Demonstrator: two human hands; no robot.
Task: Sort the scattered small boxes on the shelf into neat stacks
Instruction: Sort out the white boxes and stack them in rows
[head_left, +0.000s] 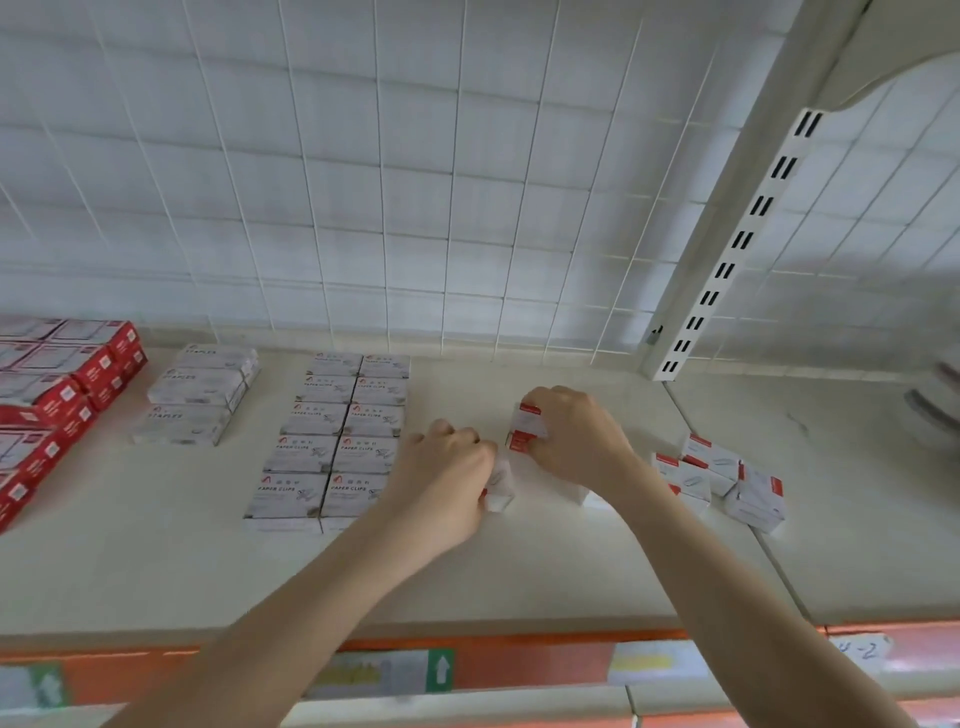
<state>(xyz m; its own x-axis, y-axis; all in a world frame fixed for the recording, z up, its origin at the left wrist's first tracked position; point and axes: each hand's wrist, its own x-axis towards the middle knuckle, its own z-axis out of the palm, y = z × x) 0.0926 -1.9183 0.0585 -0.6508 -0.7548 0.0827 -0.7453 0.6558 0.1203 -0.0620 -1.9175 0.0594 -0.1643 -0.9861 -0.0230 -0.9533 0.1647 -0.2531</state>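
Two-handed: pinched a small white box (500, 486) in left hand (441, 478); clasped a seemingly two-high red-and-white box stack (524, 428) in right hand (576, 441), just left of scattered boxes (722, 480).

White wire grid (415, 182) backs the cream shelf (156, 571).
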